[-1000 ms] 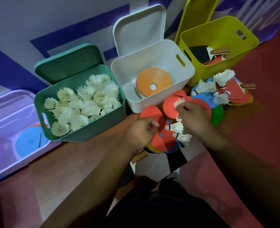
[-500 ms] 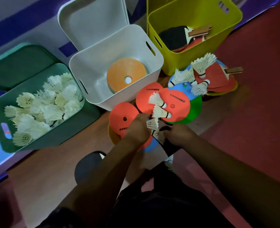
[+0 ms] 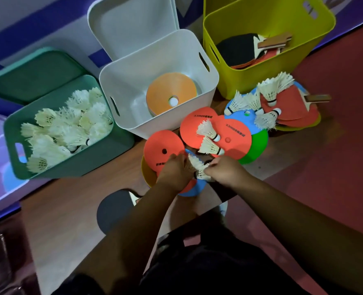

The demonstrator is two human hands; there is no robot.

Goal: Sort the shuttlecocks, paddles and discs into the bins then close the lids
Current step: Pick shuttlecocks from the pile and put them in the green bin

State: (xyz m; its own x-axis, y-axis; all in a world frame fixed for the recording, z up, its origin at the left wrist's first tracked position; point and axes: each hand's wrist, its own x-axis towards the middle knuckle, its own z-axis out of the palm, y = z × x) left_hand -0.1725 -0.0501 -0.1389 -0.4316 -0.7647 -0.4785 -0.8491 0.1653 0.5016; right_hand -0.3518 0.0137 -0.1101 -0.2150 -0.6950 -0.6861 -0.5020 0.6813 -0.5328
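Nearest, a dark round paddle (image 3: 112,209) is lying flat on the floor (image 3: 69,199), partly hidden by the left forearm. Just beyond it, the left hand (image 3: 173,171) is curling its fingers round the feathery skirt of the first shuttlecock (image 3: 191,161). Beside it, the right hand (image 3: 226,170) is pinching the second shuttlecock (image 3: 202,173). Both are working over a thin red disc (image 3: 161,145) lying on a yellow disc (image 3: 145,173) and a blue disc (image 3: 192,191). Since a second ago the right hand has come back from the farther discs to this nearer pile. Two loose shuttlecocks (image 3: 207,130) are staying put on two overlapping red discs (image 3: 233,133), with a green disc (image 3: 258,147) showing beneath. Farther right, four more shuttlecocks (image 3: 271,90) are resting on flat red paddles (image 3: 293,107). At the back, three smooth plastic bins are standing open: a green bin (image 3: 74,165) heaped with shuttlecocks, a white bin (image 3: 165,58) holding a stack topped by an orange disc (image 3: 172,88), and a yellow-green bin (image 3: 240,84) holding paddles.
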